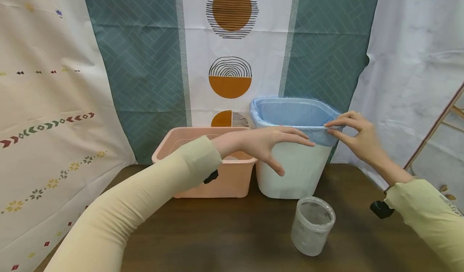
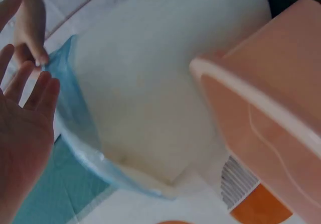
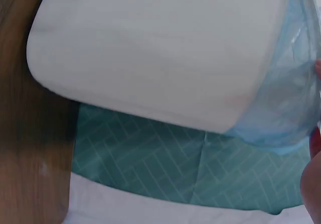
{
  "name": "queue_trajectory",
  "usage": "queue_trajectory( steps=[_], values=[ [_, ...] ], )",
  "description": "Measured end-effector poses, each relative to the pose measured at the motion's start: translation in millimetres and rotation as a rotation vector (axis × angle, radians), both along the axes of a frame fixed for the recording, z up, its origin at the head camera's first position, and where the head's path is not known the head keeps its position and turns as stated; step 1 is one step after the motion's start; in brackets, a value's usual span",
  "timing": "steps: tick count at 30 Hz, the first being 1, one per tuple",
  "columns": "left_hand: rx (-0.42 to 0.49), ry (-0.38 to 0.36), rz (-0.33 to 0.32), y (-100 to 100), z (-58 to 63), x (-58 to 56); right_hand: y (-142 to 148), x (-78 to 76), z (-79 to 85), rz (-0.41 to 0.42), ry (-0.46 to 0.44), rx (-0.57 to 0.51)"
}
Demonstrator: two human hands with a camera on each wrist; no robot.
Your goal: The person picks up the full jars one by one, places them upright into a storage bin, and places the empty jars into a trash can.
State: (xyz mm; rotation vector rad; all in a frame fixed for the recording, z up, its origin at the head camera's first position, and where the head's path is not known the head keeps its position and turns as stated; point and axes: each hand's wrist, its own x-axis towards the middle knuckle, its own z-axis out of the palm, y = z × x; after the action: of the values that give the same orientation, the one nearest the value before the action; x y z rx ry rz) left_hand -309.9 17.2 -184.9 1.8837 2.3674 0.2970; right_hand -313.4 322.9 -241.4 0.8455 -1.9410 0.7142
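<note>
A white bin [image 1: 290,171] stands at the back of the dark table, with a thin blue plastic bag [image 1: 319,134] lining it and folded over its rim. At the bin's front right corner, my right hand [image 1: 360,137] pinches the bag at the rim between thumb and fingers. My left hand [image 1: 262,142] hovers before the bin's front left side, its fingers spread and holding nothing. In the left wrist view, the left palm [image 2: 22,133] shows near the bag's folded edge [image 2: 75,98]. Only fingertips and part of the right hand [image 3: 312,179] show in the right wrist view.
A pink plastic basin [image 1: 221,183] stands left of the bin, partly behind my left arm. Nearer on the table [image 1: 217,231] is a clear open jar [image 1: 312,227]. Patterned cloths [image 1: 145,62] hang behind and at both sides. A thin wooden rack [image 1: 431,131] leans at far right.
</note>
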Motion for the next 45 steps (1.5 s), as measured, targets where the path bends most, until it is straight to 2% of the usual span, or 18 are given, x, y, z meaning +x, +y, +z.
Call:
queue_trajectory(
  steps=[4,13,19,25,32,36,40,45],
  values=[
    [-0.008,-0.053,-0.045,7,-16.8,-0.8,11,0.9,2.9,0.031,-0.002,0.054],
    [-0.008,-0.100,-0.119,25,-48.7,-1.4,17,-3.2,9.0,0.074,0.000,0.062],
    [-0.015,-0.165,-0.108,41,-76.5,-2.0,19,-5.6,5.8,0.023,0.009,0.052],
    [-0.034,-0.172,-0.115,53,-96.1,-1.0,18,-6.3,3.2,-0.010,0.008,0.040],
    [-0.084,-0.232,-0.087,63,-119.0,2.8,16,-1.6,5.0,-0.036,-0.068,0.038],
    [-0.078,-0.213,-0.080,67,-133.5,3.1,15,-0.7,5.2,-0.049,-0.103,0.036],
    [-0.069,-0.170,-0.048,69,-142.3,3.1,14,-1.2,4.6,-0.044,-0.120,0.033],
    [-0.076,-0.173,-0.028,71,-138.9,2.2,16,-1.7,4.1,-0.032,-0.111,0.032]
  ],
)
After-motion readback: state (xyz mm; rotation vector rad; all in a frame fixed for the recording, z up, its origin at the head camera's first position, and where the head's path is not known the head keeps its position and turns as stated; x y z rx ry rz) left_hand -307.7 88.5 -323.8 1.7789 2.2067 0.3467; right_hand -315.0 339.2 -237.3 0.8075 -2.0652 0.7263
